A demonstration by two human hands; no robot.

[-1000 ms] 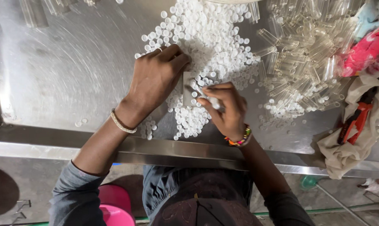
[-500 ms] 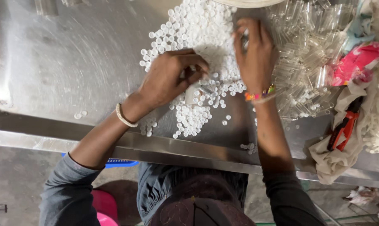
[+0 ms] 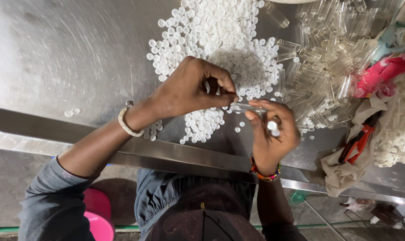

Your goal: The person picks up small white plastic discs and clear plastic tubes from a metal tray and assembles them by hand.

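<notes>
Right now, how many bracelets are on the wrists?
2: a pale beaded bracelet on the left wrist, a multicoloured beaded bracelet on the right wrist. Sleeves could hide more.

a scuffed steel worktable [image 3: 68, 53] catches glare, with a pink bucket [image 3: 97, 225] on the dim floor below.

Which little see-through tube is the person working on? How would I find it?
Look at the shiny metal table and find the white pile of caps in the middle. Just below it the left hand and right hand meet. The clear tube lies sideways between them, the only one lifted off the tube heap.
</notes>
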